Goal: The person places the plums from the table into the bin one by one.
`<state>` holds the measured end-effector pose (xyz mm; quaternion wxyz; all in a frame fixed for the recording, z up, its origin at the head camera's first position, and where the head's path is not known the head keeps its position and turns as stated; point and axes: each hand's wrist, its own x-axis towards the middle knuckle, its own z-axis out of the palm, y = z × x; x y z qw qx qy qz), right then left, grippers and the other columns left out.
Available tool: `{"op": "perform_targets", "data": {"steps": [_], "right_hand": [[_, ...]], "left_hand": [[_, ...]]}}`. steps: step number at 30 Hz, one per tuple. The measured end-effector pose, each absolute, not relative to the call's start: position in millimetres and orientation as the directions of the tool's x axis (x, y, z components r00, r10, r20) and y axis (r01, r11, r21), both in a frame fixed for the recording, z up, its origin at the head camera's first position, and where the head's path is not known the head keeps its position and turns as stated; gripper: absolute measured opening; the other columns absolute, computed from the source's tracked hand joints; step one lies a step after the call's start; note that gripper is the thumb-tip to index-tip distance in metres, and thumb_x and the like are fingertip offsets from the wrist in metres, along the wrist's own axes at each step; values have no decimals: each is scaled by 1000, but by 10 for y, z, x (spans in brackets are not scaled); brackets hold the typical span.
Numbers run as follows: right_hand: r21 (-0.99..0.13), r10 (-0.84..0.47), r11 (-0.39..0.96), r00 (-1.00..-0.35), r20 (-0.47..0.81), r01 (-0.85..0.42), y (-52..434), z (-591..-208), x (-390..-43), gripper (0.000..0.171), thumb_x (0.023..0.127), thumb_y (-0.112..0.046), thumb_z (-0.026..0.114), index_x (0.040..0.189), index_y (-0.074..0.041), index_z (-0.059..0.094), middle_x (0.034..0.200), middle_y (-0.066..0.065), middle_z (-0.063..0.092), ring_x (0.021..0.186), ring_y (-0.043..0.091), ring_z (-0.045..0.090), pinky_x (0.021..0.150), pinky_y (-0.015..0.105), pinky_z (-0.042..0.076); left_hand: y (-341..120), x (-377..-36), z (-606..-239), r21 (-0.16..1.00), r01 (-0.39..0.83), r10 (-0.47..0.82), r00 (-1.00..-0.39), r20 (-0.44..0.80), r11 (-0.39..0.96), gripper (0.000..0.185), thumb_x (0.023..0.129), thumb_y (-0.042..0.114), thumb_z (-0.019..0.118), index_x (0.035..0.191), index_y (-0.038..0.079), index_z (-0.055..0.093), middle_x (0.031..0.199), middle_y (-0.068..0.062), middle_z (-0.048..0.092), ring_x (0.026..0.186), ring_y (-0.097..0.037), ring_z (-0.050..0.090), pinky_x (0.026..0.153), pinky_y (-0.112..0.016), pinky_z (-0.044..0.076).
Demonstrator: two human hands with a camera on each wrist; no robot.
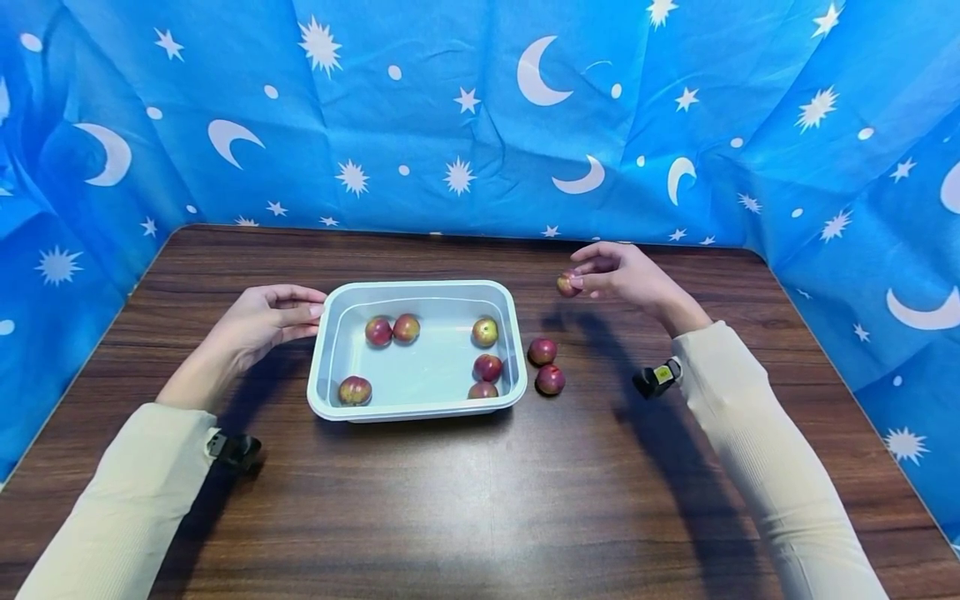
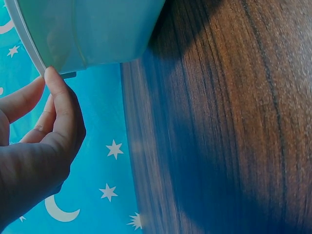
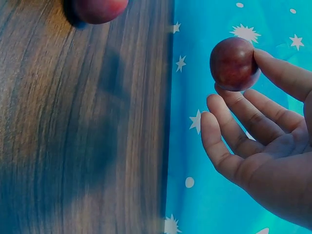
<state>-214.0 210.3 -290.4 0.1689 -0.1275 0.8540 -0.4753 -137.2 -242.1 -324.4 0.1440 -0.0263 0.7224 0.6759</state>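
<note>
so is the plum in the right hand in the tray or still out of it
Out. The right hand pinches the plum in the air to the right of the tray, above the table; six other plums lie inside the tray.

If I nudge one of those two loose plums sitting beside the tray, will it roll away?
Probably. The plums are round and smooth, so a push would likely send one rolling over the flat wooden table. The tray wall beside them may stop it. The right hand pinches one easily, suggesting it's light and firm.

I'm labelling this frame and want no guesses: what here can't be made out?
- Left hand: fingertips touch the tray rim; the grip is hidden in the head view.
- Fruit kind: small in every view.
- Second fruit in the right wrist view: cut off by the top edge.
- Held fruit: far side hidden.
</note>
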Motion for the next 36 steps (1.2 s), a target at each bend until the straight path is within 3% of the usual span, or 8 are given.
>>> {"op": "perform_targets", "data": {"steps": [8,16,36], "right_hand": [[-844,-384,531,-908,-166,-70,2037,-2834,-2158,38,88,-20,63,121,-5,51,108,14,59,93,29,59,80,41,52],[-850,-414,515,-900,-135,-109,1962,-2749,-2173,39,87,-18,64,121,-3,51,109,15,59,89,22,60,73,29,54],[-831,-496,518,-862,-100,-202,1689,-2487,-2158,37,88,-19,62,122,-9,52,109,10,62,94,20,61,78,33,53]], "left_hand": [[-2418,-1369,-3240,969,-231,157,-958,-242,82,23,89,5,58,109,-5,50,87,0,64,78,-12,65,78,-31,52],[-2420,-1365,-3243,968,-229,158,-957,-243,103,25,90,6,57,111,-6,49,88,0,63,79,-12,65,80,-32,52],[-2421,-1385,-3251,967,-232,159,-956,-246,105,31,90,4,56,115,-11,44,88,2,63,79,-10,64,79,-29,53]]}}
